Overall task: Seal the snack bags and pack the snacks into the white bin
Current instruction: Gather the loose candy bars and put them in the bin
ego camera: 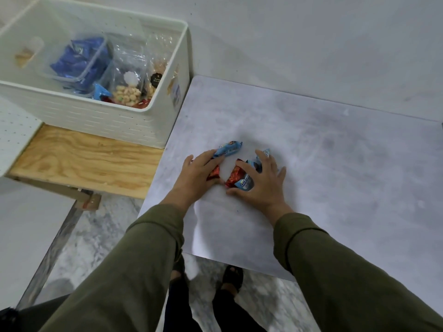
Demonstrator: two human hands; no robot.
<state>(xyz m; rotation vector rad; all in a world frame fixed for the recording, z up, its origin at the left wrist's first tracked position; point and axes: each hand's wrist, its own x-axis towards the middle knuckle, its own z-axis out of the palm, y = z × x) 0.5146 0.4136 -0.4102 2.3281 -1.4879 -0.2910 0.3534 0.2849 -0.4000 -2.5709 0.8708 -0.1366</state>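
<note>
Both hands (230, 174) rest on snack packets (236, 180); label writing unreadable.

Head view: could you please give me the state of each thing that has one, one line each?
White bin: open-topped, partly filled with bagged snacks.
Clear nut bag: upright inside the bin.
Blue snack packets: inside the bin, under clear plastic.
Blue wrapper: lying on the grey table, at the left hand's fingertips.
Red-and-blue wrappers: on the table under the right hand.
Left hand: fingers extended over wrappers.
Right hand: fingers spread, gathering wrappers.
</note>
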